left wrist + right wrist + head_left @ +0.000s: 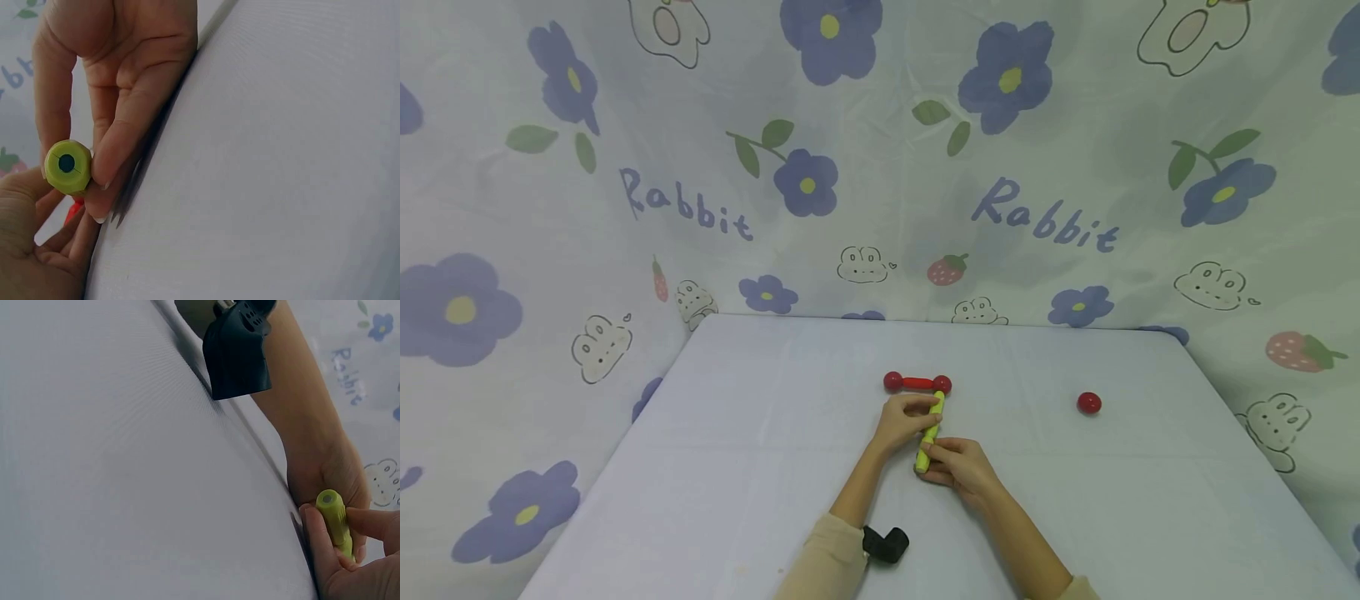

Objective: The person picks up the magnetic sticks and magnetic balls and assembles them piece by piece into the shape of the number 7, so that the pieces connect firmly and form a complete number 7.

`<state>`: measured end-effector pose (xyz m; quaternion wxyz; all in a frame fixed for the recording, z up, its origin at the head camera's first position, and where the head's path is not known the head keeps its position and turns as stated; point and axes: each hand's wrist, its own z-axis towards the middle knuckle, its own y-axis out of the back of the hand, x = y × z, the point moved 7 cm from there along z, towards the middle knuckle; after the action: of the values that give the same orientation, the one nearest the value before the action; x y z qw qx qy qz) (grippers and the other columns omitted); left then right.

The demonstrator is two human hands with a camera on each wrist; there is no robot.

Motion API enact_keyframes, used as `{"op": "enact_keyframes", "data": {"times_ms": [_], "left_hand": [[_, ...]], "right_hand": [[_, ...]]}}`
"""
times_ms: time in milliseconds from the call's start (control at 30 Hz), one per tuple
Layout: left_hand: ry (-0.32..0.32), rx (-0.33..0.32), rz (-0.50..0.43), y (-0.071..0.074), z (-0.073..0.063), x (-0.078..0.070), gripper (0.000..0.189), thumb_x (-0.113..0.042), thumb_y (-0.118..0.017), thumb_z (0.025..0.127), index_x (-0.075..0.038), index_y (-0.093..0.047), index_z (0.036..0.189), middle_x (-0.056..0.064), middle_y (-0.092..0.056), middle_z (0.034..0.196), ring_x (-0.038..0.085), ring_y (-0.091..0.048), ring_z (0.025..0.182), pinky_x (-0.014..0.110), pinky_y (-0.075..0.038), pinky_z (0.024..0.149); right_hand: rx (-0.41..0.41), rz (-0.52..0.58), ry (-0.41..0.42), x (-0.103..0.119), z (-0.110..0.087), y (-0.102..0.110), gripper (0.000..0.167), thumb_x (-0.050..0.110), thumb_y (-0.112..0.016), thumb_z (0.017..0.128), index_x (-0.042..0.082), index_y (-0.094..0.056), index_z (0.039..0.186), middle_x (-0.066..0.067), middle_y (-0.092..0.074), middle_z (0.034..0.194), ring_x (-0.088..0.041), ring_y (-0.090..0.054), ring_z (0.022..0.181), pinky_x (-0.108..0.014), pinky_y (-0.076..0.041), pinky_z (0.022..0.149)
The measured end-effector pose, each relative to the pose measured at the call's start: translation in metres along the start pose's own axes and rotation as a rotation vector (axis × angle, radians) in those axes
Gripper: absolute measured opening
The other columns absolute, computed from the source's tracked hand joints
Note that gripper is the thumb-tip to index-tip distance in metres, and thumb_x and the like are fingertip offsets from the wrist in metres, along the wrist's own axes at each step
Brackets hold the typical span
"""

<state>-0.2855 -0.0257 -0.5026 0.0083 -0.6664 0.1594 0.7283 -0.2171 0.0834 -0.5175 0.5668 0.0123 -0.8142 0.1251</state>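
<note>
A yellow-green stick [932,427] slants across the table. My left hand [901,423] grips its far part between thumb and fingers. The near end is pinched by my right hand [961,468], its thumb on top. In the left wrist view the stick's end [67,165] faces the camera, showing a dark round core, with the right hand [134,81] around it. Touching or nearly touching the stick's far end is the right one of two red balls [942,384]. A red rod [917,383] links it to the left red ball [892,382].
A single red ball [1089,403] lies apart, to the right on the white table [737,442]. On the left wrist sits a black camera mount [886,545]. A patterned cloth [895,167] hangs behind and at the sides.
</note>
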Motion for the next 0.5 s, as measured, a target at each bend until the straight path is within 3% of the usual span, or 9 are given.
{"op": "enact_keyframes", "data": {"times_ms": [367,500], "left_hand": [[-0.001,0.005,-0.008,-0.0003,-0.001,-0.0002,0.03,-0.016,-0.072,0.081,-0.002,-0.069,0.107,0.012,-0.068,0.107,0.012,-0.062,0.08,0.019,-0.051,0.065],[-0.013,0.003,-0.003,0.0003,-0.0015,-0.0015,0.03,-0.016,-0.072,0.081,-0.001,-0.069,0.107,0.013,-0.068,0.107,0.013,-0.063,0.08,0.019,-0.051,0.065]], "right_hand": [[-0.062,-0.008,-0.007,0.0029,-0.0008,0.0012,0.039,0.011,-0.062,0.09,-0.019,-0.052,0.114,-0.01,-0.066,0.084,-0.017,-0.067,0.073,-0.034,-0.057,0.07],[-0.05,-0.011,0.011,0.0045,-0.0011,0.0012,0.043,0.014,-0.063,0.089,-0.02,-0.051,0.113,-0.011,-0.066,0.085,-0.017,-0.067,0.073,-0.034,-0.057,0.07]]}}
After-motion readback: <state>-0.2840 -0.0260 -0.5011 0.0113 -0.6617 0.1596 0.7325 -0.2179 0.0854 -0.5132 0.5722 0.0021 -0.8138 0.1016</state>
